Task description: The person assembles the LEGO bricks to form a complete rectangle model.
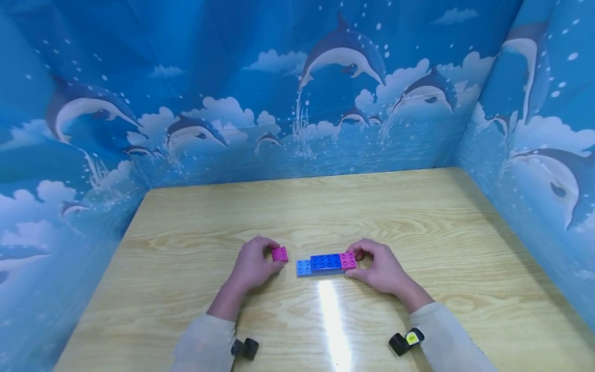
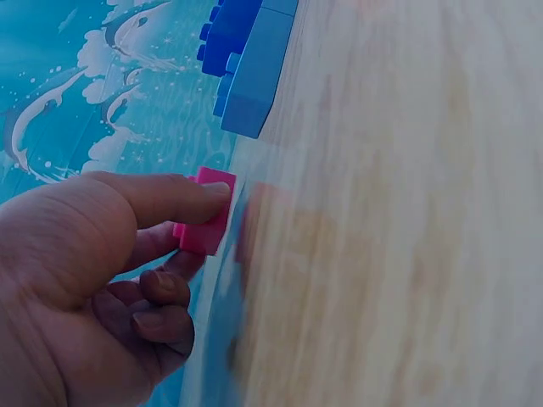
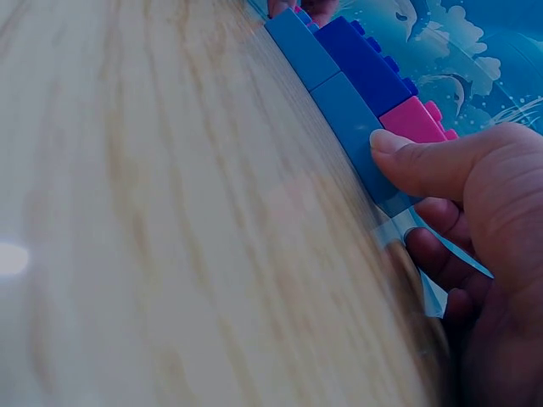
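My left hand (image 1: 253, 264) pinches a small pink brick (image 1: 280, 254) between thumb and fingers. In the left wrist view that brick (image 2: 206, 222) is apart from the others. Just to its right, two light blue bricks (image 1: 303, 267) lie end to end on the table as a bottom layer. On top of them sit a longer dark blue brick (image 1: 325, 262) and another pink brick (image 1: 347, 260), leaving the left end's studs bare. My right hand (image 1: 383, 268) grips the right end of this row. The right wrist view shows its thumb pressed on the lower light blue brick (image 3: 348, 119).
Everything stands on a wood-grain table (image 1: 209, 217) with a bright light reflection near the front. A blue dolphin-print curtain (image 1: 260, 103) hangs along the back and both sides. Small black devices (image 1: 246, 349) are strapped at both wrists.
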A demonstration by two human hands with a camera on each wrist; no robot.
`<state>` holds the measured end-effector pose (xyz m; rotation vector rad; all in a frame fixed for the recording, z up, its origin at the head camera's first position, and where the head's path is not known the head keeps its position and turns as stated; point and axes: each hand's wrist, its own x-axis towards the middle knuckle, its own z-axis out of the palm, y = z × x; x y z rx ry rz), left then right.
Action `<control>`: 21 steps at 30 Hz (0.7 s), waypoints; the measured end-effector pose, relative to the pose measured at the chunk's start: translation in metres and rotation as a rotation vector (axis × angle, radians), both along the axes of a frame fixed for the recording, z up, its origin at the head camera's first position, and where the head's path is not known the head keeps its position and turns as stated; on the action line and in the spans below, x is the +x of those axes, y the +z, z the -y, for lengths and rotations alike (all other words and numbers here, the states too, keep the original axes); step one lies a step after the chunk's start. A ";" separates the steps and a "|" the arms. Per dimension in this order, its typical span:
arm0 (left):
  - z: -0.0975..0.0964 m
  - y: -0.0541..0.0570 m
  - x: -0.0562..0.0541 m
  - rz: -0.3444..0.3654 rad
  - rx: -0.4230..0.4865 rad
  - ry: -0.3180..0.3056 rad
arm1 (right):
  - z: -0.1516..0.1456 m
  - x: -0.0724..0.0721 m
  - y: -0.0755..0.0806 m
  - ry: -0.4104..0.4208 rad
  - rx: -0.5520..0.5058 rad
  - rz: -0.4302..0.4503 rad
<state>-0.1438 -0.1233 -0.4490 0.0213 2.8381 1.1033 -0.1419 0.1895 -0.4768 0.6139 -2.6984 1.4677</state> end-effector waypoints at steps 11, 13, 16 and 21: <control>-0.009 0.009 0.010 -0.055 0.131 -0.058 | 0.000 0.000 0.000 0.000 0.006 0.004; -0.010 0.009 0.011 -0.060 0.154 -0.074 | 0.000 0.000 0.001 0.000 0.006 0.007; -0.012 0.009 0.012 -0.065 0.181 -0.108 | 0.000 -0.001 0.001 -0.002 0.007 0.013; -0.016 0.009 0.014 -0.068 0.199 -0.177 | 0.000 -0.001 0.001 -0.007 0.007 0.021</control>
